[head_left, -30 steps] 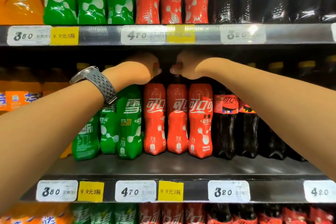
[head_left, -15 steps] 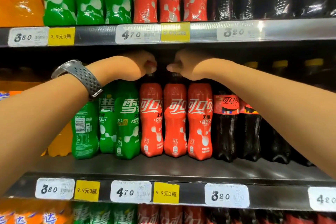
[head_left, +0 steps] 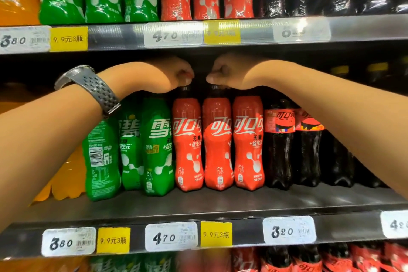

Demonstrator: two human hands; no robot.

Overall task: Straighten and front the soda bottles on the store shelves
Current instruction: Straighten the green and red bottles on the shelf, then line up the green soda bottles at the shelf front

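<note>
— Middle shelf [head_left: 220,203], who holds what?
— Left hand [head_left: 172,74] curls round the top of the left red bottle [head_left: 187,150], right hand [head_left: 227,73] round the middle red bottle [head_left: 217,152]; both bottles stand back from the front edge.
— Advice?
— Turn labels outward by the tops, then slide forward upright.

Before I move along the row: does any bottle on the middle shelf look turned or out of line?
Yes. The leftmost green bottle shows its barcode and fine print instead of its logo. It also seems to tilt and stands forward of its green neighbour. The three red bottles show their logos.
</note>
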